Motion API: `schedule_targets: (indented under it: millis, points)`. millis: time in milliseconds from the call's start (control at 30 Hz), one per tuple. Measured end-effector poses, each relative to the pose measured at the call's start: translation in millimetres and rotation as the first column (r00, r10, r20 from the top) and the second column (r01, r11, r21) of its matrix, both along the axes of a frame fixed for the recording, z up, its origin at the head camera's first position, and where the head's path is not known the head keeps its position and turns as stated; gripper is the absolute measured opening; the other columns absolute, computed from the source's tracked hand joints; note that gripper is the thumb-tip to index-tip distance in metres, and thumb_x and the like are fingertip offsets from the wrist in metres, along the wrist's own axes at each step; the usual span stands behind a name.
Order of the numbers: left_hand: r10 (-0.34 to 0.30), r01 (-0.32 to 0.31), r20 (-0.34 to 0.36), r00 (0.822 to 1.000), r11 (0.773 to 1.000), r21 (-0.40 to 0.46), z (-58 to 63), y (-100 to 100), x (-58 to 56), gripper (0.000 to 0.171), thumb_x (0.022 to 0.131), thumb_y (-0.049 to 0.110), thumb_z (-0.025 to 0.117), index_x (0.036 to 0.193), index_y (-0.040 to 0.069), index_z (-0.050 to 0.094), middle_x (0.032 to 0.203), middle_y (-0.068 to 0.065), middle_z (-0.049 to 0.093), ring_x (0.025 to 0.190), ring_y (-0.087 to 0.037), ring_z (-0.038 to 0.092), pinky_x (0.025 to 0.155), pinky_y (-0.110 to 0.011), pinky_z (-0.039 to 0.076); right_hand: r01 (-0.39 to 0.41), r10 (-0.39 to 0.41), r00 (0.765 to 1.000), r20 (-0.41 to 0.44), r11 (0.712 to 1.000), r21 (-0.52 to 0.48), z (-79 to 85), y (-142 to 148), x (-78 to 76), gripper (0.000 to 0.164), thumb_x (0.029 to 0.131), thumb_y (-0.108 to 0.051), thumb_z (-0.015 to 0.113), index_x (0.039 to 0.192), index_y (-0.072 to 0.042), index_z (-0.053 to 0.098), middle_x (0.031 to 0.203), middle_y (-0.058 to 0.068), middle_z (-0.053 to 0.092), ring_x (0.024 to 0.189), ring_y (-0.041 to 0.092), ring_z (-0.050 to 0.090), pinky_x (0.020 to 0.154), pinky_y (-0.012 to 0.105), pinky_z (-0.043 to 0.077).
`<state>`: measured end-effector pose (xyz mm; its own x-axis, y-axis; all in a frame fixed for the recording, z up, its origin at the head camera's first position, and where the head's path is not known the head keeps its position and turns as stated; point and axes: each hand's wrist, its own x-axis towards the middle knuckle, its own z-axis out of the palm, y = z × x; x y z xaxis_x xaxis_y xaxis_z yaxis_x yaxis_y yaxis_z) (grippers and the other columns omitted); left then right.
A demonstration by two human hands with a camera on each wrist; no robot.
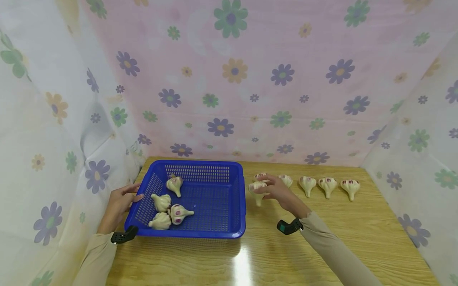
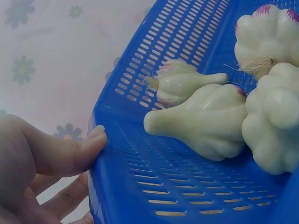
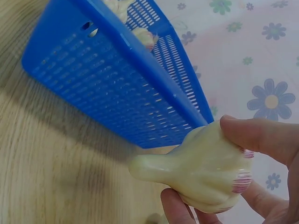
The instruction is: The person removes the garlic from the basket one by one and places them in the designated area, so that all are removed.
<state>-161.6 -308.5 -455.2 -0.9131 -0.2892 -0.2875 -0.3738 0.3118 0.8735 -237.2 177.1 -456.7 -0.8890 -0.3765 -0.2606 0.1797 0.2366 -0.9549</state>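
Observation:
My left hand (image 1: 119, 204) grips the left rim of a blue plastic basket (image 1: 237, 198), thumb over the edge and fingers outside, as the left wrist view shows. Several cream garlic bulbs lie in the basket's left half, among them a bulb (image 2: 205, 122) with its stem toward that hand. Between thumb and fingers, my right hand (image 1: 280, 194) holds another garlic bulb (image 3: 196, 168), its stem pointing away from the palm. This bulb is off the wooden table, just right of the basket's right wall.
A row of several garlic bulbs (image 1: 327, 186) runs along the back right of the wooden table (image 1: 322, 242). One bulb (image 1: 260, 175) shows partly behind the right hand. Flowered cloth (image 1: 250, 99) hangs at the back and both sides.

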Motion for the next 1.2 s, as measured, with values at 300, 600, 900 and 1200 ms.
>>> schedule_targets:
  millis: [300,600,900,1200]
  points:
    - [0.006,-0.006,0.003,1.000,1.000,0.004,0.0,0.6,-0.2,0.058,0.088,0.012,0.063,0.142,0.006,0.042,0.134,-0.021,0.044,0.086,-0.015,0.053,0.068,-0.027,0.052,0.045,-0.047,0.998,0.036,0.998,0.040,-19.0,9.3,6.1,0.061,0.083,-0.017,0.072,0.134,0.002,0.044,0.132,0.021,0.045,0.103,0.028,0.057,0.092,0.054,0.043]
    - [-0.002,0.002,-0.009,1.000,1.000,0.012,0.0,0.1,0.1,0.058,0.089,0.013,0.063,0.142,0.006,0.042,0.134,-0.021,0.044,0.088,-0.015,0.054,0.070,-0.025,0.051,0.064,-0.066,0.997,0.048,0.997,0.053,-32.2,14.4,14.4,0.055,0.084,-0.013,0.070,0.130,0.006,0.045,0.130,0.021,0.045,0.095,0.024,0.058,0.086,0.053,0.045]
    - [-0.003,0.003,0.001,1.000,1.000,0.000,-1.1,0.1,0.1,0.058,0.089,0.015,0.063,0.143,0.007,0.042,0.135,-0.021,0.044,0.095,-0.021,0.052,0.071,-0.026,0.051,0.120,-0.126,0.991,0.045,0.986,0.119,-50.9,12.2,19.2,0.055,0.080,-0.013,0.073,0.126,0.005,0.050,0.117,0.018,0.055,0.083,0.023,0.058,0.082,0.049,0.048]
    - [-0.004,0.004,0.006,1.000,1.000,0.000,-1.4,-0.5,-0.5,0.058,0.089,0.015,0.062,0.143,0.007,0.041,0.135,-0.021,0.043,0.096,-0.022,0.052,0.072,-0.026,0.051,0.163,-0.172,0.984,0.044,0.973,0.162,-61.5,7.5,18.7,0.053,0.078,-0.011,0.074,0.124,0.004,0.053,0.120,0.020,0.055,0.077,0.023,0.058,0.074,0.044,0.050]
